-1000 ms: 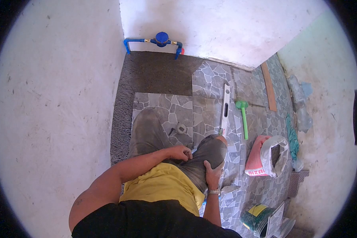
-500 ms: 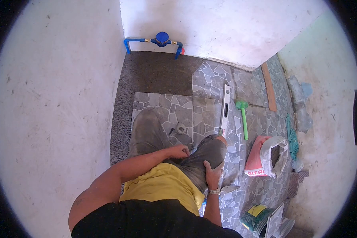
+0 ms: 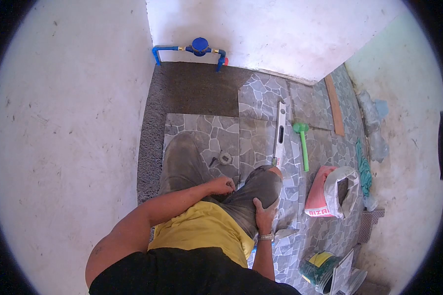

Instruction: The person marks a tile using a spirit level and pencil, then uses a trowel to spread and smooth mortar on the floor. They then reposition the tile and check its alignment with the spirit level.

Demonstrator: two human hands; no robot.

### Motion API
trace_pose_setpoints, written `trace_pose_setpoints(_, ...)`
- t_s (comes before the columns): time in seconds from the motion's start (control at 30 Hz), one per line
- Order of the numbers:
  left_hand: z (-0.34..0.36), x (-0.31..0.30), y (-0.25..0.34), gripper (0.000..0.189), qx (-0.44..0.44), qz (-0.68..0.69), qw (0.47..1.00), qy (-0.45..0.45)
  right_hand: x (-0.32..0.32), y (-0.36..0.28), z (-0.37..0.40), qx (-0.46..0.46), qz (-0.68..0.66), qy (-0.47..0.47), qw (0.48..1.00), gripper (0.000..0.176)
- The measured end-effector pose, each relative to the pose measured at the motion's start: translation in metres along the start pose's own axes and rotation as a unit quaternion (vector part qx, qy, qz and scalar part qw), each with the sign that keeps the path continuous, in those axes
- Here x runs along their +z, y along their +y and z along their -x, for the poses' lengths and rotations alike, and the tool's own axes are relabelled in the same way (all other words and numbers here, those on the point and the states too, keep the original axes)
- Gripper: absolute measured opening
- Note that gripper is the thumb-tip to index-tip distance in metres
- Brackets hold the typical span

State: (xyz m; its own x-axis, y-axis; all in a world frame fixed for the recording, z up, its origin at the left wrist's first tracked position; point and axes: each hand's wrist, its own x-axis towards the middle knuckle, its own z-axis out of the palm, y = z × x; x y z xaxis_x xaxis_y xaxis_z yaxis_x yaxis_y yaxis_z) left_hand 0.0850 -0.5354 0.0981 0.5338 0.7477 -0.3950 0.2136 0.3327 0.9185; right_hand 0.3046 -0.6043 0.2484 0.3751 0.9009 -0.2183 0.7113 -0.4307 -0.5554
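Note:
My left hand [image 3: 222, 186] hangs over the gap between my thighs, its fingers curled closed; whatever is in them, if anything, is hidden. On the outer side of my right thigh [image 3: 256, 194] rests my right hand [image 3: 265, 216], thumb on top and fingers lying along the trouser leg. A round grey disc-like piece [image 3: 225, 157] and a small dark piece [image 3: 213, 162] lie on the patterned floor tile [image 3: 202, 124] between my knees. Beyond my right knee lies a spirit level [image 3: 279, 132], and beside it a green mallet [image 3: 302, 147].
Bare rough mortar [image 3: 199, 91] spans the far corner below a blue water meter [image 3: 200, 46] with blue pipes. To the right are an opened red-white sack [image 3: 322, 194], a bucket [image 3: 316, 269], a wooden strip [image 3: 333, 105] and a green cloth [image 3: 363, 169]. Walls stand left and ahead.
The view shifts very slightly. Both hands and the things on the floor stay in place.

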Motion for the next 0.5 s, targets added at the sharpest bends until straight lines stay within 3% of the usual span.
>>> trace_pose_setpoints(0.17, 0.005, -0.002, 0.010, 0.023, -0.008, -0.005, 1.000, -0.001, -0.002, -0.005, 0.002, 0.020, -0.009, -0.009, 1.000, 0.106)
trace_pose_setpoints(0.5, 0.011, -0.004, 0.022, 0.023, -0.033, -0.020, 0.999, -0.003, 0.003, 0.006, -0.001, -0.004, 0.007, 0.008, 1.000, 0.112)
